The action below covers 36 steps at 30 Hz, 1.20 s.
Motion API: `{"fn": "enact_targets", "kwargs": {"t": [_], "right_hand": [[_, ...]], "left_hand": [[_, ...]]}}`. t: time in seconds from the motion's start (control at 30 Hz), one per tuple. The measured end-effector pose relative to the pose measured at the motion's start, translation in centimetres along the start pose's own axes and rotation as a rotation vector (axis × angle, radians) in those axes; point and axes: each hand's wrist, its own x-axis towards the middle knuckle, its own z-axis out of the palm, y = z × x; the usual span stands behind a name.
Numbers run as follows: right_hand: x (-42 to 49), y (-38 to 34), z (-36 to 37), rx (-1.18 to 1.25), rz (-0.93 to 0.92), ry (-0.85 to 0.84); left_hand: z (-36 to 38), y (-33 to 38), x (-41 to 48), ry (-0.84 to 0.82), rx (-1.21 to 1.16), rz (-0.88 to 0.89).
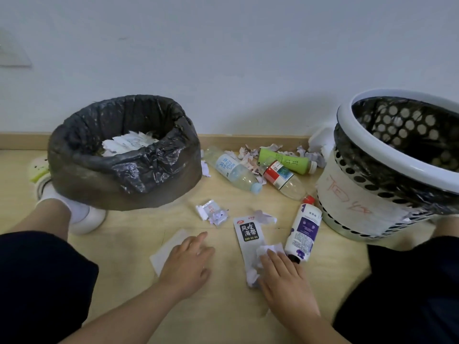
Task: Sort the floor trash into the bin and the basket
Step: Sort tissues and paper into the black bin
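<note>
Item: crumpled white paper scraps (260, 259), lying on the pale wooden floor (223, 306) over the lower end of a white snack sachet with black label (248, 239), between the black-bagged round bin (124, 155) and the white perforated plastic basket (372, 194). Right hand (283, 271): fingers closed onto the scraps. Left hand (188, 256): fingers spread, laid flat on a flat white paper sheet (166, 252). Handling, as judged: very light, soft, easily torn; best gathered by bunching. Adjacent white bottle with purple label (304, 229): rigid, likely to roll; to be taken round the body.
</note>
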Motion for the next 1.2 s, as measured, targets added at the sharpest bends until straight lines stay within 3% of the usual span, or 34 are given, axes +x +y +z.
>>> {"fn": "enact_targets", "kwargs": {"t": [0.3,0.43,0.63,0.73,0.8,0.9,1.1,1.2], "right_hand": [[-4.1,1.6,-0.4,-0.026,-0.022,0.044],[-4.5,2.2,1.6,-0.040,-0.158,0.054],[-3.4,2.4,4.0,-0.014,-0.030,0.053],[-2.8,2.4,3.4,-0.003,0.001,0.255],[-1.9,2.4,3.2,0.003,0.015,0.409],[-0.5,2.5,2.5,0.028,-0.080,0.499],[1.7,3.0,2.8,-0.154,-0.199,0.274],[1.7,3.0,3.8,-0.176,-0.202,0.285]], "left_hand": [[1.2,1.2,-2.5,0.030,-0.036,-0.151],[1.0,1.5,-2.0,-0.001,-0.092,-0.097],[0.9,3.8,-1.2,-0.017,-0.171,0.011],[-0.3,5.5,-0.9,0.041,-0.301,0.001],[-0.6,7.0,0.0,-0.021,-0.301,0.003],[-1.0,9.4,1.2,-0.083,-0.360,0.005],[0.3,9.6,2.1,-0.118,-0.365,0.073],[1.1,9.0,2.4,-0.101,-0.376,0.066]]}}
